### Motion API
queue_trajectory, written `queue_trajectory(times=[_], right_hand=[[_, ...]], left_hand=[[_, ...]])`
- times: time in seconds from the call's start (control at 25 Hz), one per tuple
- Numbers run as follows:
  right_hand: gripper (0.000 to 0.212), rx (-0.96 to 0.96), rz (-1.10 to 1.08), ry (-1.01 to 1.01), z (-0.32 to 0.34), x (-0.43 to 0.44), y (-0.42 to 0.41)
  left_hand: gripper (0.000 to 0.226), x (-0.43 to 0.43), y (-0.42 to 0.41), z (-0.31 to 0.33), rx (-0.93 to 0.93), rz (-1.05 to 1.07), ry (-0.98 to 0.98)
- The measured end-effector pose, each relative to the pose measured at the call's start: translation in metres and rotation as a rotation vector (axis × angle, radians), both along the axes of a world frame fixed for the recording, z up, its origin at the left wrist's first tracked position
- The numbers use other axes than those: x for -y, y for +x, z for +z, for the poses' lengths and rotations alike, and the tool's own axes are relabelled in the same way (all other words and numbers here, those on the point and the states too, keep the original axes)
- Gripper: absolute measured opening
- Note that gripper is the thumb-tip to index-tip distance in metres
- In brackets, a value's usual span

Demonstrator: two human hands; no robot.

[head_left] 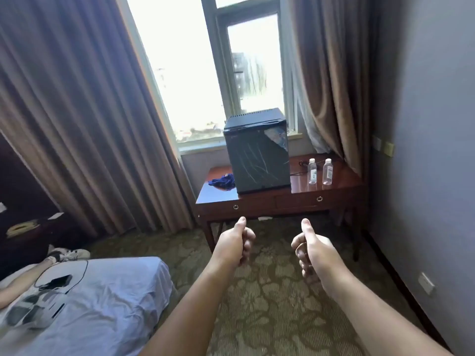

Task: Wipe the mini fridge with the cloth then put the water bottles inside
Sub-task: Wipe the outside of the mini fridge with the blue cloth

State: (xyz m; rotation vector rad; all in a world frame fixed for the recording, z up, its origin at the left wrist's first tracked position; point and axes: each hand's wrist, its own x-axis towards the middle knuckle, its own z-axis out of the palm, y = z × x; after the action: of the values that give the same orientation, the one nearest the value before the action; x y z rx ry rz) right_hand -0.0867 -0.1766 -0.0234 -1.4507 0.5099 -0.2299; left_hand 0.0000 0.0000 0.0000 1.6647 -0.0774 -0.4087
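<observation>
The left grip (237, 242) and right grip (308, 249) are held forward over the carpet (270, 304), each curled into an empty fist with the thumb raised. The mini fridge (257, 152) is set on the desk (341, 187), door closed, with the cloth (222, 182) bunched to its left and the water bottles (312, 173) upright to its right.

Wooden desk (257, 204) beside curtains (77, 111); phone (60, 280) on bed (115, 294).
</observation>
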Motion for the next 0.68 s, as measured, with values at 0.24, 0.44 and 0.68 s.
queue_trajectory(times=[0.24,0.44,0.68], right_hand=[[0.063,-0.052,0.122,-0.08,-0.002,0.021,0.129],[0.062,-0.056,0.189,-0.118,-0.018,0.019,0.257],[0.054,-0.153,0.173,-0.09,-0.035,0.009,0.435]], left_hand=[[0.05,0.019,0.125,0.01,0.027,0.099,-0.03],[0.046,0.02,0.241,-0.026,0.008,0.126,-0.058],[0.047,0.015,0.409,-0.06,-0.029,0.102,0.02]])
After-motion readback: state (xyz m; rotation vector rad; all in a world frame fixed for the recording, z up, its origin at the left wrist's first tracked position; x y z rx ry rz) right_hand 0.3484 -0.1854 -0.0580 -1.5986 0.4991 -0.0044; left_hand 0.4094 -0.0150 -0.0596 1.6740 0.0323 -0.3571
